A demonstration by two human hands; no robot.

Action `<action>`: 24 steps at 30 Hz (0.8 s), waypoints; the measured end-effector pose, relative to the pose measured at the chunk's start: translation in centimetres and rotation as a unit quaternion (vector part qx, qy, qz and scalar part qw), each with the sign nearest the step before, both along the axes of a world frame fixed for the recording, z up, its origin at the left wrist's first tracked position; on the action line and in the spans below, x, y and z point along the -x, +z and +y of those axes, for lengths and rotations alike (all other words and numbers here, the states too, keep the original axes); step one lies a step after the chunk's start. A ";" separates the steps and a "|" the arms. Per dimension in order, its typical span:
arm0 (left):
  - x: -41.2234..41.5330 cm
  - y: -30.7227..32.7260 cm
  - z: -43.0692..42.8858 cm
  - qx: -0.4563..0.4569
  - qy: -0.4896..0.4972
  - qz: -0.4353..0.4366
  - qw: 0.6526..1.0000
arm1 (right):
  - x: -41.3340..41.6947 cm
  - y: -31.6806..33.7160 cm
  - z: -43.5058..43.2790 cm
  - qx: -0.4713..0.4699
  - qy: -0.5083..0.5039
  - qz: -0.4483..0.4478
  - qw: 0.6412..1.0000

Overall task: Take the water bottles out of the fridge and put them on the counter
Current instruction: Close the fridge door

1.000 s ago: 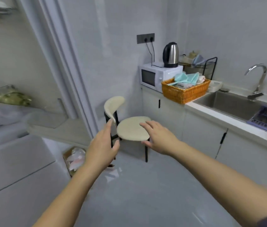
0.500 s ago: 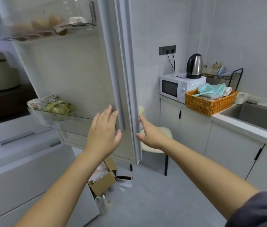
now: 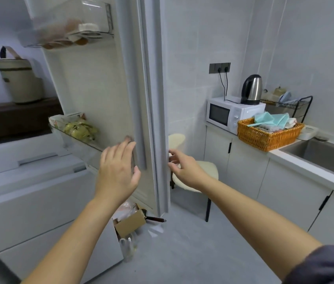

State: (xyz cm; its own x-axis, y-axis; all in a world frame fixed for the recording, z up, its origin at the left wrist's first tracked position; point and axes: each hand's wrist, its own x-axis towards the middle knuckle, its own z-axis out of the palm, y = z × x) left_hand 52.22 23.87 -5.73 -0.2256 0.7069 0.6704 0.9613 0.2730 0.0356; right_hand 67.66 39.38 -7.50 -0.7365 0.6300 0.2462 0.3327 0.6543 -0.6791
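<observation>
The white fridge door [image 3: 100, 89] stands open in front of me, its inner side facing me. My left hand [image 3: 118, 171] is raised with fingers spread, at the door's inner face near the grey seal. My right hand [image 3: 182, 167] reaches to the door's outer edge [image 3: 162, 140], fingertips touching it. The door shelves hold a bag of green produce [image 3: 79, 129] and brown round items [image 3: 65, 37]. No water bottle shows in the fridge. The white counter [image 3: 305, 167] runs along the right wall.
A cream chair [image 3: 194, 175] stands behind the door. On the counter are a microwave [image 3: 233, 113], a kettle [image 3: 251, 90], an orange basket [image 3: 268, 134] and a sink [image 3: 326, 154]. A cardboard box [image 3: 131, 221] and a clear bottle [image 3: 127, 249] sit on the floor.
My view turned left and closer to the fridge door. Both hands moved forward to the door, the right one reaching its outer edge.
</observation>
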 end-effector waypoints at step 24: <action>10.4 1.1 -19.8 -0.052 0.029 -0.202 0.978 | 13.2 1.1 -18.7 0.146 0.155 0.121 0.969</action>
